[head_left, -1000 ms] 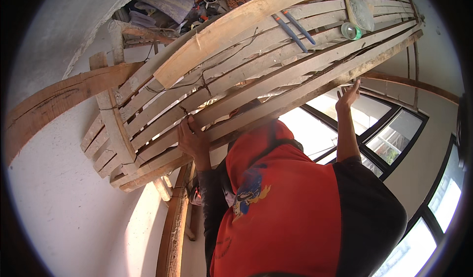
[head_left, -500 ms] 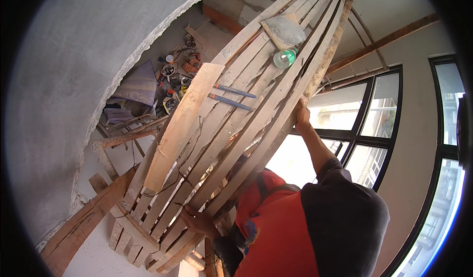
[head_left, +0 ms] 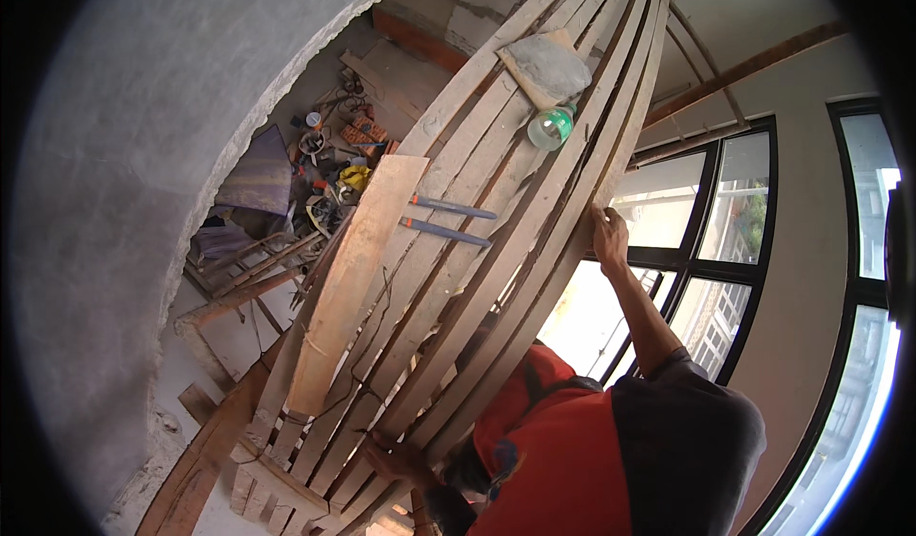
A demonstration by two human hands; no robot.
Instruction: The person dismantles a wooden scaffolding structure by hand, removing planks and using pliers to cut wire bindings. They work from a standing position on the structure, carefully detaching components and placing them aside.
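A long platform of wooden slats (head_left: 477, 298) runs from the lower left to the far top. My left hand (head_left: 399, 462) is closed around a slat near its near end. Further up, my right hand (head_left: 611, 236) grips the platform's right edge, its fingers curled against the wood. On the slats lie a short loose board (head_left: 355, 283) and two slim dark tools with orange ends (head_left: 453, 208), whose kind I cannot make out. Beyond them are a clear bottle with a green label (head_left: 551, 129) and a mortar-smeared board (head_left: 546, 67).
A grey wall with a broken edge (head_left: 181, 240) rises at the left. Behind it the floor holds a purple sheet (head_left: 256, 174), bricks (head_left: 364, 135) and scattered tools. A thick beam (head_left: 205, 455) crosses at the lower left. Black-framed windows (head_left: 695, 231) stand at the right.
The platform, with the things on it, appears slightly lower in view, while the windows hardly shift. My right hand is a little further right, and my left hand slightly lower and right.
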